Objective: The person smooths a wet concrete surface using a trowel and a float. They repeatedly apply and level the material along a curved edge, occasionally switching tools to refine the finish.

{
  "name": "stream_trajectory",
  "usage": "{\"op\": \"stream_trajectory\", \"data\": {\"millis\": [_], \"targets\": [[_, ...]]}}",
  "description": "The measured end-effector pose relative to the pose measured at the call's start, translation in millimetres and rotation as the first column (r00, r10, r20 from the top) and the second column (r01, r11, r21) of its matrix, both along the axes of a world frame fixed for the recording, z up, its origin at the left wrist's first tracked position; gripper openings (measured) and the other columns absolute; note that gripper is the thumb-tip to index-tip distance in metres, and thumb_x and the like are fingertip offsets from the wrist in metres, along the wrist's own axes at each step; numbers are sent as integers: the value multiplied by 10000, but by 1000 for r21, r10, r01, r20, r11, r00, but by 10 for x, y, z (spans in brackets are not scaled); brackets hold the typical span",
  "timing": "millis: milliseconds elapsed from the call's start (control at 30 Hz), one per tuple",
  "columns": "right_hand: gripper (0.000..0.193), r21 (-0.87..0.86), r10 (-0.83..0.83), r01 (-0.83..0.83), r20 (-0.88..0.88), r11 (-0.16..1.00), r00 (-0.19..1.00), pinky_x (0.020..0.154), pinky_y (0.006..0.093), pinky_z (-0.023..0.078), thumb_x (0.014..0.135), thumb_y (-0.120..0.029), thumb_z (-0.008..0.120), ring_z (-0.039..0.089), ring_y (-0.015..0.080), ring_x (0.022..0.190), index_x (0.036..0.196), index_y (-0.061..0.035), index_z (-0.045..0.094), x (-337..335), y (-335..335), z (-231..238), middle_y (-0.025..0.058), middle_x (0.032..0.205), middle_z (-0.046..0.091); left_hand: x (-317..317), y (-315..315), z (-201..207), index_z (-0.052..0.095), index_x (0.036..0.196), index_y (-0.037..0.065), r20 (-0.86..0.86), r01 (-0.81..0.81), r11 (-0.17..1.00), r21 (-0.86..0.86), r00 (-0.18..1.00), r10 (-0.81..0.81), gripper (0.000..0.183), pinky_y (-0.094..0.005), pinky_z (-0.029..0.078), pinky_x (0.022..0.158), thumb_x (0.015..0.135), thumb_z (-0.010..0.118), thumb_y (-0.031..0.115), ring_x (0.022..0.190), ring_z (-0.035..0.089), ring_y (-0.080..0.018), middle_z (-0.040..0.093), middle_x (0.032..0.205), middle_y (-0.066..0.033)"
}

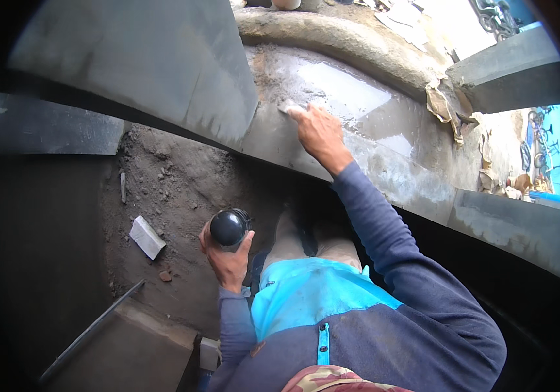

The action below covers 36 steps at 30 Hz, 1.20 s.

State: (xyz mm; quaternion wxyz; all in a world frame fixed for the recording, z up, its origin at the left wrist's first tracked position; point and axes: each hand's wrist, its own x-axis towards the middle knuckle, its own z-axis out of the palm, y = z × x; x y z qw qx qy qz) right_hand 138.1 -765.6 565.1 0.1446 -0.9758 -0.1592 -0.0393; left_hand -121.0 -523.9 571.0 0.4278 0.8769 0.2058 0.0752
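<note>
My left hand (228, 261) is wrapped round a shiny black object with a smooth domed end (228, 227) and ridges along one side. It is held low, in front of my legs, and its exact kind does not show. My right arm reaches forward over a grey cement ledge (272, 134). At its surface my right hand (322, 138) is closed, with a small whitish piece (289, 106) at the fingertips, too small to name. Beside that hand the ledge top carries a wet, shiny patch (342, 88).
A smooth grey slab (143, 65) rises at the left of the ledge. Below lies rough soil with a pale block (147, 238) and a thin rod (94, 325). Torn brown paper (446, 108) hangs at the ledge's far right, near a grey beam (509, 68).
</note>
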Motion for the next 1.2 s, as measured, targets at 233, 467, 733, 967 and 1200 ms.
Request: {"op": "stream_trajectory", "data": {"millis": [233, 467, 733, 967, 1200], "targets": [[226, -27, 43, -44, -46, 999, 998, 751, 470, 605, 1009, -157, 579, 747, 342, 934, 1112, -141, 780, -71, 142, -27, 186, 962, 709, -23, -51, -58, 595, 1437, 56, -36, -15, 1000, -15, 999, 14, 807, -539, 339, 1216, 779, 979, 323, 1435, 470, -380, 613, 1438, -155], [277, -43, 30, -32, -36, 999, 999, 733, 482, 592, 1022, -173, 564, 749, 351, 902, 1191, -164, 783, -19, 184, -23, 215, 918, 704, -40, -73, -123, 597, 1423, 52, 15, -51, 999, -16, 999, 51, 793, -541, 343, 1211, 776, 978, 305, 1426, 472, -380, 617, 1428, -148], [285, -27, 70, -70, 14, 997, 997, 682, 489, 581, 1026, -149, 561, 743, 341, 837, 1163, -176, 810, -86, 205, -100, 187, 922, 690, -88, -57, -46, 600, 1451, 73, -4, -14, 998, 61, 1000, 14, 813, -549, 317, 1235, 768, 972, 309, 1437, 467, -371, 637, 1433, -133], [342, -114, 146, -157, -101, 981, 984, 705, 474, 588, 1046, -150, 532, 736, 339, 836, 1224, -225, 814, 19, 281, -15, 183, 931, 685, -187, -64, 28, 592, 1465, 89, -13, -8, 999, 31, 1000, 9, 836, -560, 324, 1231, 762, 980, 323, 1435, 467, -371, 630, 1437, -120], [436, -232, 259, -323, -267, 917, 928, 730, 454, 600, 1054, -124, 518, 744, 320, 943, 1345, -303, 788, 302, 228, 137, 162, 1015, 710, -142, -32, 40, 593, 1476, 115, -22, 7, 995, 97, 1000, -5, 846, -538, 339, 1234, 751, 984, 309, 1444, 473, -355, 632, 1465, -82]]}}
